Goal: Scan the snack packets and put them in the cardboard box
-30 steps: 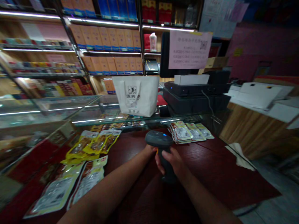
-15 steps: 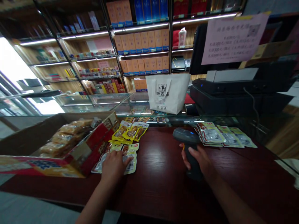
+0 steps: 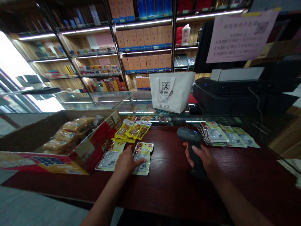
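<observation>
My left hand (image 3: 126,161) is closed on the left edge of a flat green-and-white snack packet (image 3: 144,153), its thumb lying across the front; the fingertips are partly hidden. Another packet of the same kind (image 3: 110,157) lies just left of that hand. Behind them sit several yellow snack packets (image 3: 134,129). In my right hand (image 3: 204,158) is a dark barcode scanner (image 3: 191,138), gripped by its handle, with its head tilted toward the left and a small blue light on top. More green-and-white packets (image 3: 215,132) lie in an overlapping row beyond the scanner, to the right.
An open cardboard box (image 3: 77,163) with wrapped bread (image 3: 70,135) stands at the left. A glass counter rises behind the dark red tabletop (image 3: 164,188), with a white bag (image 3: 172,94) on it. A monitor with a pink notice (image 3: 242,37) and a black cash drawer (image 3: 235,97) are at the right.
My left hand has slid one green-and-white packet rightward, away from the other, so a gap shows between them. My right hand still holds the scanner in nearly the same place.
</observation>
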`<state>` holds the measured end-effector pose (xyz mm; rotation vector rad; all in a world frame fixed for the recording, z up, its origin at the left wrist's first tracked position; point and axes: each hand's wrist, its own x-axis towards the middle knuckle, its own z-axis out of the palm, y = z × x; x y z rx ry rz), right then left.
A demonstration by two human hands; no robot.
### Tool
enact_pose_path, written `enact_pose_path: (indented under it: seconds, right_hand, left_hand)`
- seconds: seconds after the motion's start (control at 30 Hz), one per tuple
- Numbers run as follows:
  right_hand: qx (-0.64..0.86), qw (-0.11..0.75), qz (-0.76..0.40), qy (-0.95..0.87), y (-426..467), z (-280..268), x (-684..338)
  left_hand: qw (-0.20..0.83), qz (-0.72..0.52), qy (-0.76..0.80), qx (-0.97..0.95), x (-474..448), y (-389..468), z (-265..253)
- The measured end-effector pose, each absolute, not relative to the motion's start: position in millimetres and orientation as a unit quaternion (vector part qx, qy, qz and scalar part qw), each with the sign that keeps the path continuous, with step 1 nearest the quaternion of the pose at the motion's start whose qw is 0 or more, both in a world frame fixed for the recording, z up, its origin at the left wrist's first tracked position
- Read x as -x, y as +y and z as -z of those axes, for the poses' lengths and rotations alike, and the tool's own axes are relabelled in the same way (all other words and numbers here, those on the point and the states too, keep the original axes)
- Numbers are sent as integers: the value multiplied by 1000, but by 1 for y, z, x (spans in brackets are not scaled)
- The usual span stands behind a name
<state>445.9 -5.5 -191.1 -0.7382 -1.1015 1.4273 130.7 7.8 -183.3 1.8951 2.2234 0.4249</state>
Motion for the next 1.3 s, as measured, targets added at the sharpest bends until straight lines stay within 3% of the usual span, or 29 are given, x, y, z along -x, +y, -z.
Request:
enact_pose_path:
  seconds: [0.3, 0.53, 0.7, 1.0, 1.3]
  right_hand:
    - [313, 567, -600, -469, -4, 191, -447]
    - [323, 576, -589, -465, -3, 189, -448]
    - [344, 589, -572, -455, 1, 189, -452]
    - [401, 570, -522, -493, 3, 194, -445]
    - [428, 510, -465, -583, -9, 205, -435]
  left_hand:
    - [328, -352, 647, -591, -142, 25, 185]
    - [380, -546, 530, -527, -172, 61, 157]
    - [478, -585, 466, -461, -192, 98, 164]
    - [323, -634, 498, -495, -209, 124, 180]
    - [280, -665, 482, -497, -209, 120, 181]
